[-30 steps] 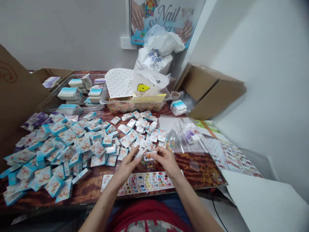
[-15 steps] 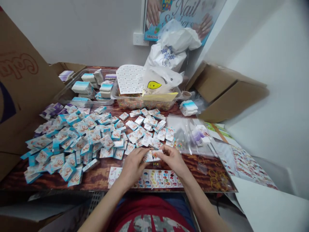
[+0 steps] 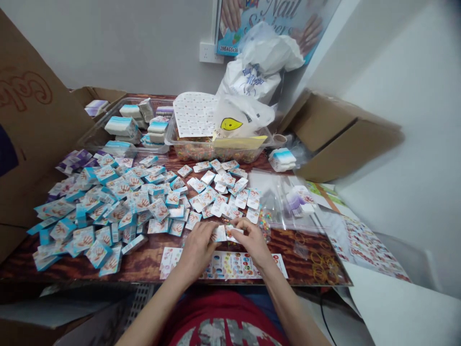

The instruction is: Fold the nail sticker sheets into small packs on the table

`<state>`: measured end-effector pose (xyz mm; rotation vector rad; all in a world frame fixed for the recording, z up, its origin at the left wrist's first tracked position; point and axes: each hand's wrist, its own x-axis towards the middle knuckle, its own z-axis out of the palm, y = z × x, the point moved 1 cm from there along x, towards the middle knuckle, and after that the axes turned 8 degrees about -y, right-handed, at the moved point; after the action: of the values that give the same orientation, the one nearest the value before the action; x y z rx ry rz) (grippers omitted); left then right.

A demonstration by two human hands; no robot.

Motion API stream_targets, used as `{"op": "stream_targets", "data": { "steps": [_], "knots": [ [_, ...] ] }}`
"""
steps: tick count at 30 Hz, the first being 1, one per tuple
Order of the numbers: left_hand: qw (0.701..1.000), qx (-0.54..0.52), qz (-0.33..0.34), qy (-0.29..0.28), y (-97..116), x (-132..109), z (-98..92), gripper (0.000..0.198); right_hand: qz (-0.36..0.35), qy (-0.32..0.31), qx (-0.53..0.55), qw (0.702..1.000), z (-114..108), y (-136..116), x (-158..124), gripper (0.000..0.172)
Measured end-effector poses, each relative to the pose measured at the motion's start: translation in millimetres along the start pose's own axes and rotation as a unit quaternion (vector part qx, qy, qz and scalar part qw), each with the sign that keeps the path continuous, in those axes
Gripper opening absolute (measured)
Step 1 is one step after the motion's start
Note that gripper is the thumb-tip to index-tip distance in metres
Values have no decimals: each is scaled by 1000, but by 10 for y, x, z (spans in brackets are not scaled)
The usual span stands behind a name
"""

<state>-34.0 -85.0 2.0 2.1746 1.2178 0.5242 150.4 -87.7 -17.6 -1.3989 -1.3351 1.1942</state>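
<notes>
Big stuff first: a cardboard box flap (image 3: 32, 110) walls off the left side, and another brown cardboard box (image 3: 345, 139) sits tipped against the white wall (image 3: 403, 110) on the right. Up top there's a glossy Nail Stickers poster (image 3: 266, 24), partly blocked by a crinkly white plastic bag (image 3: 252, 77).

The wood-grain surface (image 3: 140, 266) is packed. At the back, a clear plastic tub (image 3: 216, 153) full of tiny colourful bits has a dotted sticker sheet (image 3: 194, 115) and a thin plastic bag with a yellow smiley (image 3: 234, 117) piled on it. Beside it, a clear tray (image 3: 122, 139) holds stacks of blue-and-white packs (image 3: 120, 126).

In front, a big messy pile of small blue-edged card packs (image 3: 97, 206) with hand prints spreads left, and loose white cards (image 3: 219, 192) lie scattered toward the middle. A shiny clear zip bag (image 3: 284, 202) lies to the right, near a tangle of yellow rubber bands (image 3: 320, 264).

Both hands are curled over a glossy sticker sheet (image 3: 230, 265): the left hand (image 3: 197, 252) pinches a small white card (image 3: 219, 233), and the right hand (image 3: 254, 242) pinches a second card (image 3: 233, 234) right beside it
</notes>
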Motion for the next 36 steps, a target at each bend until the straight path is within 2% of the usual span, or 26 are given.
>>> {"op": "stream_targets", "data": {
  "steps": [3,7,9,14,19,23,26,28,30,32,36],
  "knots": [
    [1000,2,21,14,4,0,-4,40,7,16,-10,1000,12,-21,-38,25],
    [998,34,45,15,46,12,-8,44,-42,38,-67,996,67,-119,-69,26],
    [998,38,45,17,53,16,1,44,-47,26,-63,997,90,-142,-82,27],
    [999,46,16,-8,30,-16,1,44,-6,-81,-16,997,22,-104,-156,28],
    [990,117,-9,-77,104,-43,-70,47,-7,-184,-70,980,-97,-95,-147,31],
    [990,112,1,-85,173,-23,-92,48,-21,-177,-91,980,-96,-145,-54,36],
    [997,44,-32,-61,164,-28,-84,49,24,-153,6,988,-67,-137,-29,35],
    [998,-7,-50,-41,147,-42,-75,51,68,-107,93,988,-49,-112,-42,35],
    [997,-42,-58,-29,138,-55,-63,52,79,-58,129,987,-34,-101,-60,33],
    [996,-55,-62,-29,137,-56,-42,52,46,-39,90,994,-14,-121,-65,32],
    [996,-54,-59,-39,146,-17,20,50,-35,-67,-30,997,49,-173,-36,31]
  ]
}}
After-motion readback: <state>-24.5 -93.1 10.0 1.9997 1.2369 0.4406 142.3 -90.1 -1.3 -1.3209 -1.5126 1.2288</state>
